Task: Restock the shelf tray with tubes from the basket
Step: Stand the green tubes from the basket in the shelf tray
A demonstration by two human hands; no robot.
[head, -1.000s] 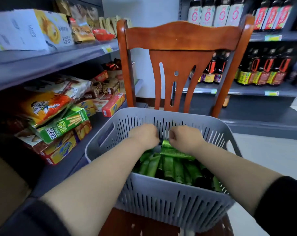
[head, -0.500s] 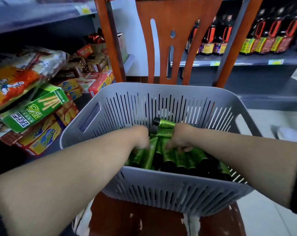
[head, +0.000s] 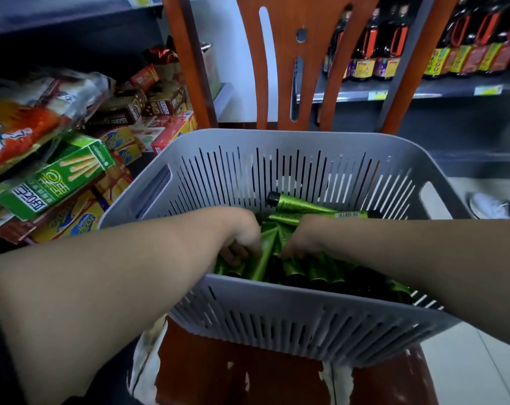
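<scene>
A grey slotted basket [head: 277, 314] sits on the seat of a red-brown wooden chair [head: 280, 372], and everything else is placed from it. Inside the basket lies a heap of green tubes [head: 315, 268] with black caps; one tube [head: 299, 204] rests on top near the far wall, its cap pointing left. Both hands are down in the heap, side by side and near the middle of the basket. The left hand [head: 242, 236] has its fingers curled round tubes, gripping them. The right hand [head: 302, 238] also curls down onto the tubes, its fingertips buried among them. Left of the basket, a shelf holds snack boxes, among them a green biscuit-stick box [head: 55, 178]. Behind the basket, beyond the chair back, dark sauce bottles [head: 373, 51] stand on another shelf.
</scene>
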